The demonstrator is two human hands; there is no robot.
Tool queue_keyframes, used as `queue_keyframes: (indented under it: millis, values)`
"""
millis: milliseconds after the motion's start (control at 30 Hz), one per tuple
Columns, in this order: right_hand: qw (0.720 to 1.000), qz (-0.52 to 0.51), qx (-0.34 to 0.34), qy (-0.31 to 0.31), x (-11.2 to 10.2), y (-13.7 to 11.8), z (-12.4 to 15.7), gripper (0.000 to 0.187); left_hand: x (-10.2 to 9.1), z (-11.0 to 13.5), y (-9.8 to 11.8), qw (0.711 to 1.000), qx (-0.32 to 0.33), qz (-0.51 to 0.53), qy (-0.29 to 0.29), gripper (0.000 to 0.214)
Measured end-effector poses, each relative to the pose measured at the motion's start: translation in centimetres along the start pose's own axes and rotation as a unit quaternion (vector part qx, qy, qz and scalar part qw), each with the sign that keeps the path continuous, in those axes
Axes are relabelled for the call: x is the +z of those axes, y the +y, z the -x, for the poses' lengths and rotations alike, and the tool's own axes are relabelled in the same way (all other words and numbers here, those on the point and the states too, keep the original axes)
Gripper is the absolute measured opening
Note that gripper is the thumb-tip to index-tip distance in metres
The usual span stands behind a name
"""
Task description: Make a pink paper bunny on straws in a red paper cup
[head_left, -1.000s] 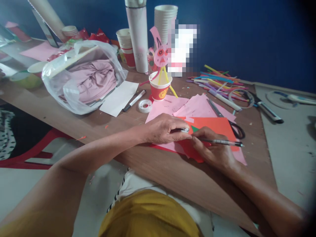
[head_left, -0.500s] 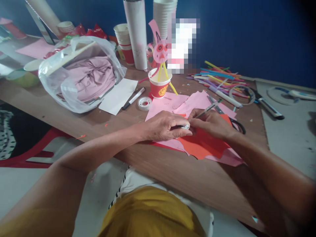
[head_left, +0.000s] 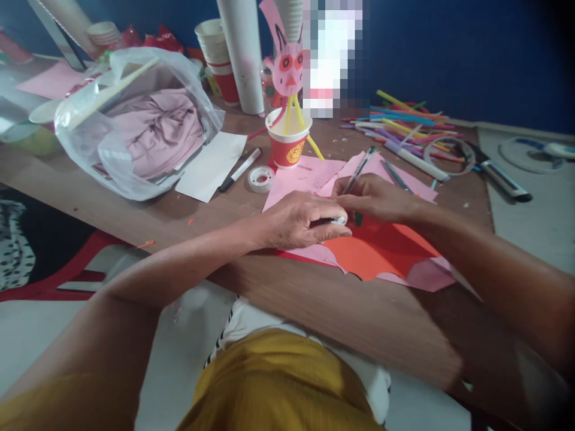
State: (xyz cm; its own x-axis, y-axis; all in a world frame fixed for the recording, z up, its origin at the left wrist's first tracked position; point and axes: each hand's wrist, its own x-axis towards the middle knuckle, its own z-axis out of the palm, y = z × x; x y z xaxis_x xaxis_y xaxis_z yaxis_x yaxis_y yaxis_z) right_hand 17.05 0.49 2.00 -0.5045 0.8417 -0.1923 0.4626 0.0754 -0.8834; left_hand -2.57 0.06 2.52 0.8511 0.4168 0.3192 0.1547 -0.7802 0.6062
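Observation:
My left hand (head_left: 299,220) is closed round a small white-ended object (head_left: 340,221), mostly hidden in its fist, so its kind cannot be told. My right hand (head_left: 375,196) pinches a thin clear pen (head_left: 362,167), tilted with its dark end up. Both hands meet over orange paper (head_left: 372,251) with a scalloped edge, which lies on pink sheets (head_left: 291,184). A small dark green piece (head_left: 358,219) shows just below my right fingers. Beyond the hands, a pink paper rabbit face (head_left: 290,70) on yellow sticks stands in a red paper cup (head_left: 290,140).
A tape roll (head_left: 261,178), a marker (head_left: 240,169) and a white card (head_left: 211,167) lie left of the pink sheets. Farther left sits a plastic bag (head_left: 139,126) with pink cloth. Colourful sticks (head_left: 408,129) and a box cutter (head_left: 503,173) are at right; paper cups (head_left: 218,60) stand behind.
My right hand has shifted slightly up and the pen stands steeper. The dark green piece has come into sight under it. The whole view has moved a little.

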Motion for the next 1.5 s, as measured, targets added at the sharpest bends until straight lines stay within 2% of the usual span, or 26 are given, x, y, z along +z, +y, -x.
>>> queue_keyframes:
  millis: [300, 500, 633, 800, 900, 967, 1100, 1333, 1500]
  values:
    - [1.000, -0.003, 0.009, -0.019, -0.1, -0.1, -0.9, 0.016, -0.1, -0.1, 0.3, 1.000, -0.013, -0.005, -0.002, 0.023]
    - [0.998, 0.010, -0.009, -0.067, -0.5, -0.3, -2.2, 0.020, 0.1, 0.1, 0.1, 1.000, -0.011, -0.014, 0.008, 0.025]
    - [0.996, 0.033, -0.011, -0.085, -0.9, -0.7, -3.1, 0.018, 0.1, 0.1, 0.3, 1.000, -0.015, -0.019, 0.006, 0.024]
    - [0.985, 0.094, -0.043, -0.140, -1.2, -1.1, -4.4, 0.015, 0.1, 0.1, 0.5, 1.000, -0.018, -0.023, 0.008, 0.027]
    - [0.985, 0.092, -0.034, -0.141, -1.1, -1.1, -4.9, 0.011, 0.1, 0.1, 0.6, 0.999, -0.022, -0.022, 0.010, 0.028]
    - [0.985, 0.090, -0.035, -0.145, -0.9, -1.1, -5.1, 0.012, 0.0, 0.1, 0.6, 0.999, -0.026, -0.022, 0.010, 0.028]
    - [0.974, 0.106, -0.048, -0.193, -0.6, -1.2, -5.4, 0.016, 0.0, 0.1, 0.8, 0.999, -0.029, -0.026, 0.007, 0.028]
    - [0.957, 0.128, -0.021, -0.260, -0.5, -2.4, -5.7, 0.018, 0.0, 0.3, 1.1, 0.998, -0.057, -0.034, 0.006, 0.028]
    - [0.960, 0.086, -0.016, -0.264, -0.1, -2.5, -5.9, 0.020, -0.1, 0.3, 1.3, 0.998, -0.065, -0.027, 0.002, 0.026]
